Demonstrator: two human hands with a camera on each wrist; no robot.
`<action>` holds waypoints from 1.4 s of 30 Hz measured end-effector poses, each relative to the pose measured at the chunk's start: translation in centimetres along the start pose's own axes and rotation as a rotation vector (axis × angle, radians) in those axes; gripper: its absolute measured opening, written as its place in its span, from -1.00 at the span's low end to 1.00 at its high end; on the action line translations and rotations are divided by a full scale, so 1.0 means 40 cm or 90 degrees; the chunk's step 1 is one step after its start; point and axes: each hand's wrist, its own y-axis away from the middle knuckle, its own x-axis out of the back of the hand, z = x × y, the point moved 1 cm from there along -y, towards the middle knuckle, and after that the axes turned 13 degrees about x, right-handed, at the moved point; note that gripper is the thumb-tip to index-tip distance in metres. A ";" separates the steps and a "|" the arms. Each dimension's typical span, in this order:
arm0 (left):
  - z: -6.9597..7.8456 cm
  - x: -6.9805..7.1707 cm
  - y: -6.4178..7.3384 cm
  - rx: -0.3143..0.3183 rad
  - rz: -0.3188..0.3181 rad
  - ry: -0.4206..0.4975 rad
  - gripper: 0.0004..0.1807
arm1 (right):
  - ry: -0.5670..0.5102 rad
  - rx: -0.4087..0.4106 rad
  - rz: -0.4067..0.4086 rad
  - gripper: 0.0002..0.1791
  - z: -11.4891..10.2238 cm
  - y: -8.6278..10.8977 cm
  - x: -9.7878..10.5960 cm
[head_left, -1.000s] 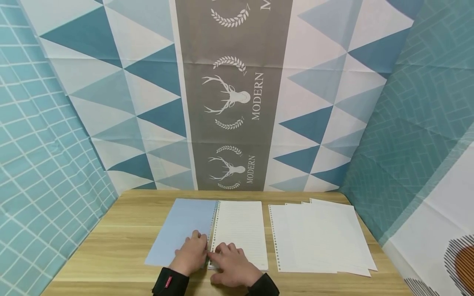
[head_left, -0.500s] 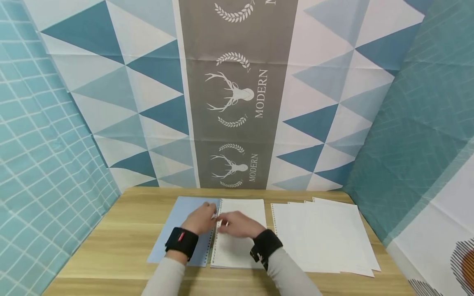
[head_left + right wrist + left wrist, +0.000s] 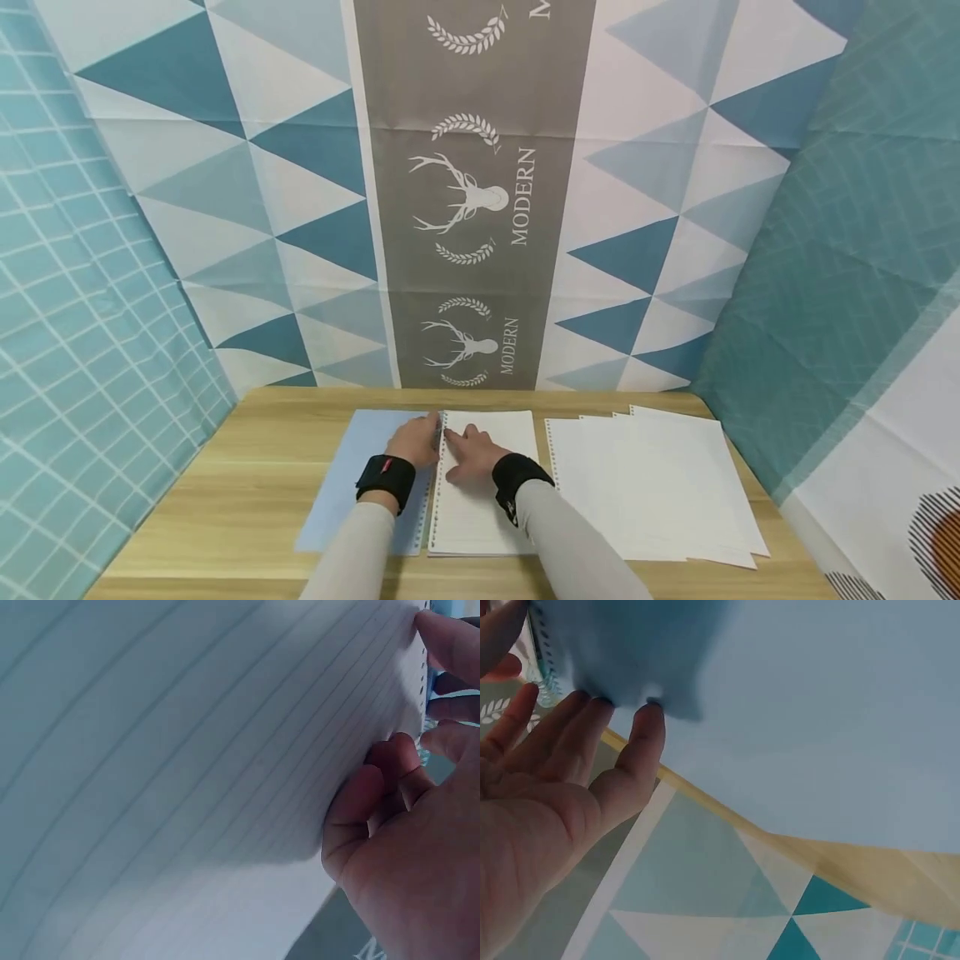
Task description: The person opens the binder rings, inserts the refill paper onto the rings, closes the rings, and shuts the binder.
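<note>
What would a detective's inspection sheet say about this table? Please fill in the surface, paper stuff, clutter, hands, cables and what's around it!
Surface: table with a wood-grain top.
Paper stuff: blue sheet on the left, lined paper on the right, with rows of holes along their facing edges.
Clutter: nothing seen, unless you count the overlapping loose sheets farther right.
Hands: left hand touches the blue sheet; right hand touches the lined paper. Both are near the holes.
Cables: nothing seen.
Surroundings: patterned backdrop with triangles, deer heads and the word MODERN.
</note>
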 end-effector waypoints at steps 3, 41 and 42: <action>-0.006 -0.010 -0.001 0.001 -0.011 0.007 -0.48 | -0.013 -0.026 -0.008 -0.06 -0.002 -0.002 0.000; -0.019 -0.002 0.016 0.051 -0.103 0.008 -0.30 | -0.037 -0.048 0.005 -0.03 -0.005 -0.039 0.010; -0.019 -0.002 0.016 0.052 -0.104 0.009 -0.30 | -0.043 -0.048 0.006 -0.03 -0.007 -0.039 0.012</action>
